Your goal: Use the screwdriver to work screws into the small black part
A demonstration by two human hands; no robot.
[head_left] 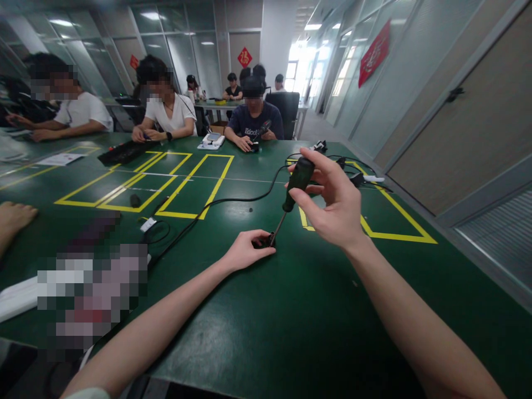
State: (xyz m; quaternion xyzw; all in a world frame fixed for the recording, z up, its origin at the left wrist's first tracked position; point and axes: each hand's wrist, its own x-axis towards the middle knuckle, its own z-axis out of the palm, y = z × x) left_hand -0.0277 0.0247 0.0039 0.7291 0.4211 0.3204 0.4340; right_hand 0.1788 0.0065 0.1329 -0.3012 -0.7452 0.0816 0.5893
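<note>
My right hand (pixel 332 202) is closed around the dark handle of a screwdriver (pixel 300 180), held at a slant above the green table (pixel 266 310). The metal shaft runs down and left, and its tip meets a small black part (pixel 271 241). Thumb and fingers of my left hand (pixel 248 249) grip that part against the tabletop. Much of the part is hidden by the fingers, so its exact kind does not show.
A black cable (pixel 245 199) crosses the table beyond my hands. Yellow tape outlines (pixel 183 215) mark the surface. Blurred-out items and a white object (pixel 20 293) lie at left, near another person's hand (pixel 15 221). Several people sit across the table.
</note>
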